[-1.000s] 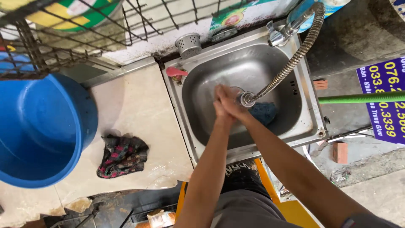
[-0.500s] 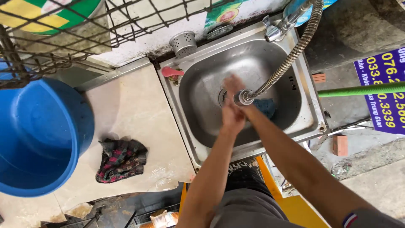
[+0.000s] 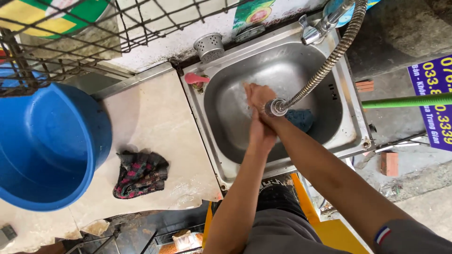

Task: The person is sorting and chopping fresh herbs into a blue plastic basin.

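A pale stone counter [image 3: 150,127] carries the things, chipped and ragged along its near edge. Let into its right end is a stainless steel sink [image 3: 351,129], whose rim runs up to the back wall. On the counter's left end stands a big blue plastic tub [image 3: 47,146], overhanging the near edge. Just right of the tub, toward the near edge, lies a crumpled dark cloth [image 3: 140,173] with a red and green pattern. On the sink's back rim sits a small perforated metal strainer cup [image 3: 209,47].
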